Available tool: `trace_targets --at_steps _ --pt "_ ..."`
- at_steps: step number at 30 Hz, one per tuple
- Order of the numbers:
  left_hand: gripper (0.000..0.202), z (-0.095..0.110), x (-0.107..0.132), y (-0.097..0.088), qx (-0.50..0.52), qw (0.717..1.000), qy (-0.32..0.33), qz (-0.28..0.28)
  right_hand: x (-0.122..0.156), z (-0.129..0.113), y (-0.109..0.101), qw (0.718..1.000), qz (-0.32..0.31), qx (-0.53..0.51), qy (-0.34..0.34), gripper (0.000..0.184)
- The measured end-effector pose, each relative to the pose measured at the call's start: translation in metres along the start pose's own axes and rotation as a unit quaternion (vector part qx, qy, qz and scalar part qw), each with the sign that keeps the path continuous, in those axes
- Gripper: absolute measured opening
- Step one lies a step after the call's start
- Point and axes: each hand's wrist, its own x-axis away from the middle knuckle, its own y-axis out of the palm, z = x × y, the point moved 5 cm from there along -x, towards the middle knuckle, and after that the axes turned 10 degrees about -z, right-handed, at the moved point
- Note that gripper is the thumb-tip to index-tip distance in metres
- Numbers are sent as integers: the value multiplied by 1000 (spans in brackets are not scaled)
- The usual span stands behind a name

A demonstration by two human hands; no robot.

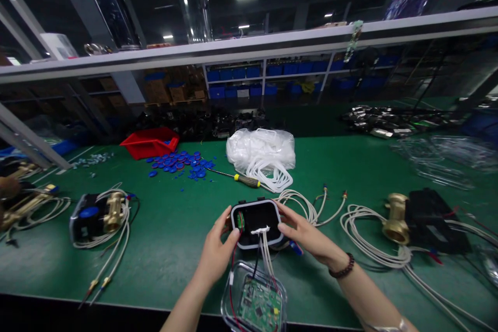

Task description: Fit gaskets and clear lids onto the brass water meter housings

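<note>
A black plastic housing (252,217) with a pale gasket round its rim sits in front of me, its open side facing up. My left hand (218,244) grips its left side and my right hand (303,231) its right side, thumbs on the rim. Cables pass through a white blob inside it and run down to a green circuit board (260,303). That board lies in a clear cover (227,290) at the near table edge. Coiled beige cables (301,202) lie behind my right hand.
A screwdriver (247,180), white gaskets (272,174) and a plastic bag (260,148) lie beyond the housing. Farther left are blue caps (175,162) and a red bin (150,143). Brass meter assemblies stand left (112,212) and right (397,218). A shelf (249,46) crosses above.
</note>
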Motion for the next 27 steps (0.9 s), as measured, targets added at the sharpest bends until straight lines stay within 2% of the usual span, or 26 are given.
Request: trace_targets --at_steps 3,8,13,17,20,24,27 --pt "62 -5 10 2 8 999 4 -52 13 8 4 1000 -10 -21 -7 66" --pt "70 -8 12 4 35 993 14 -112 20 21 12 999 -12 -34 -14 73" --pt "74 -11 16 6 -55 994 33 -83 26 21 19 1000 6 -21 -12 79" --pt "83 -10 16 12 -72 995 24 -68 26 15 25 1000 5 1 -13 85" --pt "86 -9 15 16 -94 995 11 -37 25 14 26 999 25 19 -14 80" --pt "81 -9 17 22 -131 991 15 -34 25 16 27 999 36 37 -11 76" --pt "85 -7 18 27 -153 988 10 -26 26 15 28 998 30 47 -16 80"
